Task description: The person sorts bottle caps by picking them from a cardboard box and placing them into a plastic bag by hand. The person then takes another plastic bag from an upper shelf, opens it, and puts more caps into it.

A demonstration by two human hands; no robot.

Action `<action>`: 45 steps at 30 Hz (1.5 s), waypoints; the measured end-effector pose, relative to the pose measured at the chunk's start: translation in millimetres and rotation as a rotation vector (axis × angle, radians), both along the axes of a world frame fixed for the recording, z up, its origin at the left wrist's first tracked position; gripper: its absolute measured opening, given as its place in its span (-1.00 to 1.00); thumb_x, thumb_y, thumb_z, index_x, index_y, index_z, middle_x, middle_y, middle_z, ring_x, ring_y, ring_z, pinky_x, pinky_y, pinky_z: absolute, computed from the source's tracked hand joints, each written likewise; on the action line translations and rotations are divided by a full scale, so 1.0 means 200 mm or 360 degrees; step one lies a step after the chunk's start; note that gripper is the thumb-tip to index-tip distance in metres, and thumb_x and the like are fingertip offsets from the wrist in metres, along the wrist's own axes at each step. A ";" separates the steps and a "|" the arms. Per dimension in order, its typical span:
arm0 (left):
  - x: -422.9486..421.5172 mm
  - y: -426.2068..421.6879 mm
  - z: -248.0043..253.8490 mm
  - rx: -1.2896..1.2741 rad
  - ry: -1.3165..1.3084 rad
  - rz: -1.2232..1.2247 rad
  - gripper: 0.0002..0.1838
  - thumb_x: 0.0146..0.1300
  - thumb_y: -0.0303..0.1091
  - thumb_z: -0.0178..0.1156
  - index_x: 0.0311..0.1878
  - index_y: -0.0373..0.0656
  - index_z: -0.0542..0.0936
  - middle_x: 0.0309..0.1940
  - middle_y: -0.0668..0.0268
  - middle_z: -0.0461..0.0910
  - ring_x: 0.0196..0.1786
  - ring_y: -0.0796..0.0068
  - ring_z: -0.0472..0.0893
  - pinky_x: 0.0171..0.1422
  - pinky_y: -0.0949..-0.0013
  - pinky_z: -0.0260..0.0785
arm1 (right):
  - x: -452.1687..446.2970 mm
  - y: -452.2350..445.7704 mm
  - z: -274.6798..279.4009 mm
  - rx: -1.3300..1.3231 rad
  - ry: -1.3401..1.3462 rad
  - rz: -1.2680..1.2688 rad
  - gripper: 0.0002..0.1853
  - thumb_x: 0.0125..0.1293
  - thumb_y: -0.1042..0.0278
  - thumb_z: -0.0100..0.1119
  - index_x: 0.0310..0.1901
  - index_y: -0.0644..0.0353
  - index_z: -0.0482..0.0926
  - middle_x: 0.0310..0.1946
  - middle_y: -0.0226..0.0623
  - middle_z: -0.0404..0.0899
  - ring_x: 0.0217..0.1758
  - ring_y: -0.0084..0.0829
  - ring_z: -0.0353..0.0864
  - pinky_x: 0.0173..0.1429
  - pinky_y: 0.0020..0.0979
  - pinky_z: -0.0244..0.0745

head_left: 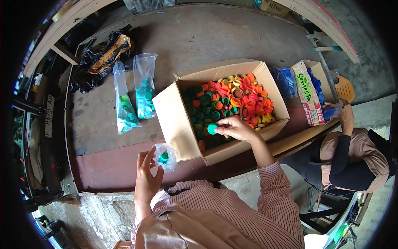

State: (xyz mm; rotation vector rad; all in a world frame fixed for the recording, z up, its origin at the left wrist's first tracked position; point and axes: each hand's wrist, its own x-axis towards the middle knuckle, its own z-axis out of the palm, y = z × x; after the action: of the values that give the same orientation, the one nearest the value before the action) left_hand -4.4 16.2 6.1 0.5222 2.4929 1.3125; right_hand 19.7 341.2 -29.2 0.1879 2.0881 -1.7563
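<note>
My right hand [235, 128] pinches a green bottle cap [212, 128] above the near left part of a cardboard box [173, 118]. Loose plastic caps [244, 103] in red, orange, yellow and green fill the box; the green ones lie mostly toward its left side. Left of the box, my left hand [150, 166] is closed around a clear plastic bag [171, 165] with its mouth turned up. A few green caps [163, 157] show inside that bag. The box's left flap [174, 120] is folded outward, between the bag and the caps.
Two clear bags of teal caps [144, 99] [126, 110] lie on the table [103, 149] at left, beside a crumpled black plastic bag [85, 68]. At right, a co-worker's hand [347, 118] holds a clear bag by a smaller carton [306, 93] of blue caps.
</note>
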 end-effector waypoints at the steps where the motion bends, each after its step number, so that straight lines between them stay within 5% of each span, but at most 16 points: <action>1: 0.00 0.00 0.00 -0.0005 0.0006 -0.0012 -0.41 -0.02 -0.69 0.07 0.20 -0.27 0.38 -0.12 0.17 0.38 -0.20 0.40 0.44 -0.07 0.40 0.45 | 0.01 -0.01 0.03 -0.0085 0.0013 -0.0042 -0.73 0.23 0.21 0.22 -0.28 0.30 0.58 -0.54 -0.56 0.44 -0.55 -0.73 0.31 -0.46 -0.61 0.24; 9: 0.01 0.00 0.01 -0.0004 0.0031 -0.0005 -0.40 -0.02 -0.71 0.05 0.21 -0.24 0.39 -0.13 0.20 0.38 -0.19 0.43 0.43 -0.08 0.41 0.45 | 0.07 -0.22 0.12 -0.0271 0.0309 -0.0304 -0.81 0.20 0.27 0.26 -0.32 0.24 0.62 -0.55 -0.56 0.46 -0.53 -0.75 0.37 -0.44 -0.66 0.26; 11: 0.02 0.01 0.02 -0.0007 0.0035 -0.0007 -0.38 -0.02 -0.73 0.04 0.21 -0.20 0.39 -0.12 0.23 0.38 -0.16 0.45 0.43 -0.08 0.44 0.46 | 0.04 -0.47 0.14 0.0346 0.1088 -0.0199 -0.78 0.01 0.25 0.39 -0.38 0.20 0.64 -0.42 -0.32 0.43 -0.28 -0.44 0.44 -0.18 -0.43 0.34; 14: 0.04 0.03 0.10 0.0027 0.0057 -0.0034 -0.41 -0.02 -0.71 0.05 0.20 -0.26 0.39 -0.13 0.17 0.39 -0.22 0.41 0.43 -0.07 0.40 0.41 | 0.02 -0.78 0.09 0.1041 0.1166 0.0016 -0.70 -0.08 0.14 0.36 -0.36 0.16 0.66 -0.03 -0.07 0.39 0.12 -0.10 0.27 0.12 -0.12 0.18; 16: 0.04 0.03 0.13 0.0004 0.0089 -0.0049 -0.40 -0.02 -0.72 0.04 0.20 -0.26 0.39 -0.13 0.17 0.39 -0.22 0.40 0.43 -0.06 0.40 0.42 | 0.01 -0.86 0.05 0.1184 0.1234 -0.0011 -0.68 -0.01 0.11 0.31 -0.29 0.15 0.65 0.07 0.02 0.33 0.20 -0.01 0.18 0.17 0.01 0.10; 18: 0.03 0.02 0.13 0.0008 0.0079 -0.0016 -0.39 -0.03 -0.72 0.04 0.20 -0.26 0.39 -0.12 0.17 0.40 -0.22 0.40 0.43 -0.05 0.39 0.43 | 0.02 -0.80 0.09 0.1189 0.1355 -0.0125 -0.75 0.03 0.18 0.28 -0.32 0.16 0.63 -0.01 -0.06 0.40 0.15 -0.08 0.28 0.17 -0.06 0.16; 20: 0.01 0.00 0.10 -0.0052 0.0064 0.0010 -0.38 -0.04 -0.72 0.04 0.21 -0.26 0.38 -0.12 0.17 0.40 -0.21 0.40 0.43 -0.04 0.39 0.43 | 0.01 -0.60 0.17 0.0644 0.1243 -0.0121 -0.81 0.06 0.26 0.25 -0.38 0.20 0.60 -0.17 -0.15 0.50 -0.03 -0.18 0.47 0.03 -0.21 0.35; 22: 0.01 -0.01 0.09 -0.0037 0.0062 0.0005 -0.38 -0.04 -0.72 0.04 0.21 -0.26 0.38 -0.12 0.17 0.39 -0.22 0.39 0.43 -0.05 0.39 0.43 | 0.00 -0.40 0.15 0.0849 0.0889 -0.0262 -0.89 0.05 0.39 0.21 -0.44 0.24 0.56 -0.37 -0.24 0.54 -0.29 -0.22 0.57 -0.19 -0.31 0.47; 24: 0.00 0.00 0.07 -0.0019 0.0056 0.0003 -0.38 -0.04 -0.72 0.04 0.21 -0.26 0.38 -0.13 0.17 0.39 -0.22 0.39 0.43 -0.05 0.38 0.43 | -0.02 -0.23 0.05 0.1055 0.0661 0.0054 -0.91 -0.03 0.45 0.22 -0.45 0.24 0.59 -0.44 -0.20 0.57 -0.35 -0.17 0.60 -0.29 -0.30 0.52; 25: 0.00 0.00 0.06 -0.0013 0.0054 -0.0025 -0.39 -0.03 -0.72 0.04 0.21 -0.26 0.38 -0.13 0.17 0.39 -0.22 0.39 0.43 -0.06 0.38 0.42 | -0.04 -0.23 0.02 0.1055 0.0655 0.0059 -0.91 -0.03 0.45 0.22 -0.45 0.24 0.59 -0.44 -0.20 0.57 -0.35 -0.17 0.60 -0.29 -0.30 0.52; 27: -0.01 0.01 0.06 -0.0004 0.0047 -0.0047 -0.39 -0.03 -0.71 0.04 0.21 -0.26 0.37 -0.13 0.17 0.39 -0.22 0.39 0.43 -0.06 0.38 0.42 | -0.08 -0.23 -0.02 0.1701 0.0195 0.0801 -0.88 -0.11 0.47 0.23 -0.45 0.21 0.63 -0.43 -0.19 0.61 -0.29 -0.18 0.63 -0.26 -0.31 0.54; 31: -0.03 0.01 0.06 -0.0012 0.0021 -0.0053 -0.39 -0.03 -0.71 0.04 0.21 -0.26 0.37 -0.13 0.16 0.39 -0.22 0.40 0.43 -0.07 0.38 0.42 | -0.12 -0.30 -0.20 0.1872 0.0010 0.1034 -0.85 -0.08 0.43 0.19 -0.41 0.20 0.65 -0.36 -0.17 0.64 -0.20 -0.23 0.64 -0.20 -0.26 0.54; 40: -0.06 -0.01 0.03 -0.0031 -0.0034 0.0025 -0.38 -0.03 -0.71 0.04 0.21 -0.25 0.38 -0.11 0.16 0.39 -0.21 0.39 0.44 -0.06 0.37 0.43 | -0.13 -0.10 -0.14 0.1231 -0.0174 0.1045 -0.77 -0.03 0.41 0.11 -0.31 0.26 0.64 -0.33 -0.01 0.61 -0.17 -0.06 0.59 -0.09 -0.21 0.49; 43: -0.06 -0.01 0.03 -0.0034 -0.0033 0.0011 -0.38 -0.03 -0.70 0.04 0.21 -0.25 0.38 -0.11 0.16 0.39 -0.21 0.39 0.44 -0.05 0.37 0.43 | -0.13 -0.05 -0.11 0.1057 0.0130 0.1105 -0.74 0.03 0.33 0.15 -0.24 0.23 0.64 -0.24 -0.08 0.62 -0.10 -0.10 0.57 0.01 -0.25 0.44; 45: -0.07 -0.01 0.03 -0.0041 -0.0031 0.0005 -0.38 -0.03 -0.70 0.04 0.21 -0.25 0.38 -0.12 0.16 0.39 -0.21 0.39 0.43 -0.06 0.37 0.42 | -0.15 -0.05 -0.07 0.0880 -0.0046 0.1113 -0.72 0.04 0.28 0.16 -0.21 0.22 0.63 -0.21 -0.11 0.62 -0.08 -0.14 0.56 0.04 -0.27 0.42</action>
State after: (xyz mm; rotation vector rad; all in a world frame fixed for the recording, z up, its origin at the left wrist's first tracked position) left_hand -17.5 14.5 12.4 0.4978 2.4924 1.2783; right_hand -9.4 330.4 -43.5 -0.3292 2.1954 -0.7592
